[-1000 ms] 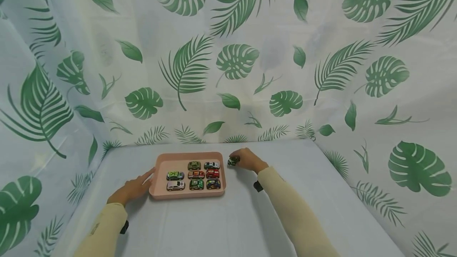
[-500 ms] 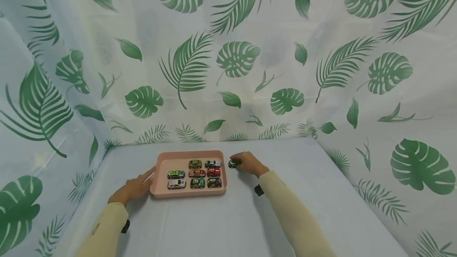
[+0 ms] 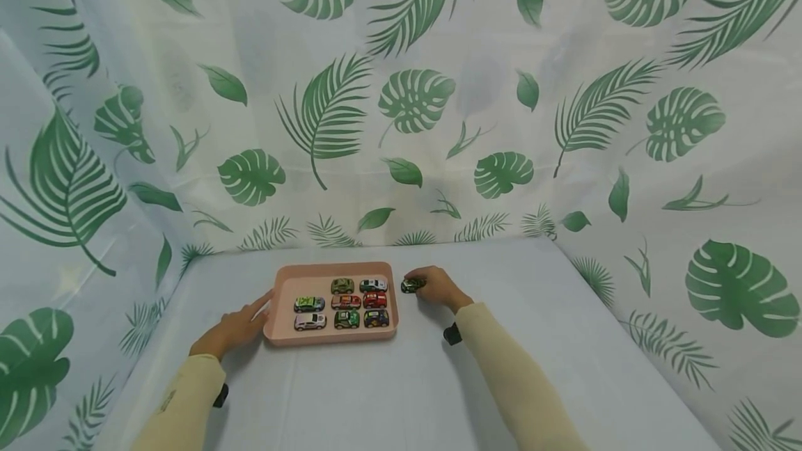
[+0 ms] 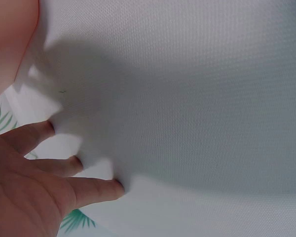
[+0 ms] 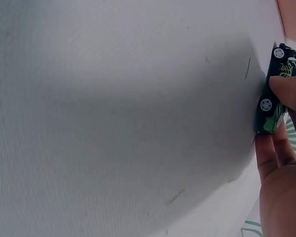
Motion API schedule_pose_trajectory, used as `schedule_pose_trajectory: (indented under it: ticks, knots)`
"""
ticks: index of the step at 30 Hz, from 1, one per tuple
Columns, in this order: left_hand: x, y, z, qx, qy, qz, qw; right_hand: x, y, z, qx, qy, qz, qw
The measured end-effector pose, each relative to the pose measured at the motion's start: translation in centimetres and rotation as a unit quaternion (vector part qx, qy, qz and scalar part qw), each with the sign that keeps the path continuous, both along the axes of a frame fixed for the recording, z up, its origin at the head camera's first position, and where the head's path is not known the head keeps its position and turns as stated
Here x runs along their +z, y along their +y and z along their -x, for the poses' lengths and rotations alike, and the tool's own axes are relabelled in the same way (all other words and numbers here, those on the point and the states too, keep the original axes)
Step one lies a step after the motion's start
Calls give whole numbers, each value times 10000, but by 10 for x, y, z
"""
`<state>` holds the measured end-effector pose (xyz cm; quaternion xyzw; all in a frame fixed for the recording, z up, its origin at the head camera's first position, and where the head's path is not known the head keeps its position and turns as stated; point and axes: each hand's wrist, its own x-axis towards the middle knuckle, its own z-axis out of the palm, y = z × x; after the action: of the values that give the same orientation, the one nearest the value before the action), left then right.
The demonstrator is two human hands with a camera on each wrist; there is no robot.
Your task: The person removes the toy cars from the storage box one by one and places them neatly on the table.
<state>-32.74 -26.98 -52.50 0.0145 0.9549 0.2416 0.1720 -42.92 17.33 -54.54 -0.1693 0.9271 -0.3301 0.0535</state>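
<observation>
My right hand (image 3: 438,286) pinches a dark green and black toy car (image 3: 411,285) on the white table, just beyond the tray's right wall. In the right wrist view, the thumb lies across the side of this toy car (image 5: 276,94), between its two visible wheels. My left hand (image 3: 233,331) is at the left wall of a pink tray (image 3: 326,339), touching or very near it. Straight, spread fingers (image 4: 96,191) reach down to the table in the left wrist view. Several toy cars stand in the tray, among them a green one (image 3: 347,319) and a white-and-green one (image 3: 373,286).
Other toy cars in the tray include a red one (image 3: 374,300) and a silver one (image 3: 310,322). The tray's bare floor (image 3: 307,285) shows at its back left. Leaf-printed white sheets (image 3: 413,159) hang behind and on both sides of the table (image 3: 351,395).
The dark green toy car, tilted in my right hand's grasp a second ago, now sits level on the table. My left hand and the cars in the tray have stayed put.
</observation>
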Motion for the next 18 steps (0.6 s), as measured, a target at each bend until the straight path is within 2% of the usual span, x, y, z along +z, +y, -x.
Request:
schedule_pose_trajectory:
  ticks: [4,10,13,18]
  knots:
    - [0,0,-2,14,-3,5,10000,-4,-1,1,-169,-233,158,9995]
    - [1,0,-1,38,-11,-17,10000,-5,-2,-1,-268,-267,253,9990]
    - [0,0,-1,10,17,-10,10000,-2,-1,-3,-447,-412,522,9968]
    - [-1,0,-1,25,13,19,10000,4,-3,-3,-832,-638,1203,9872]
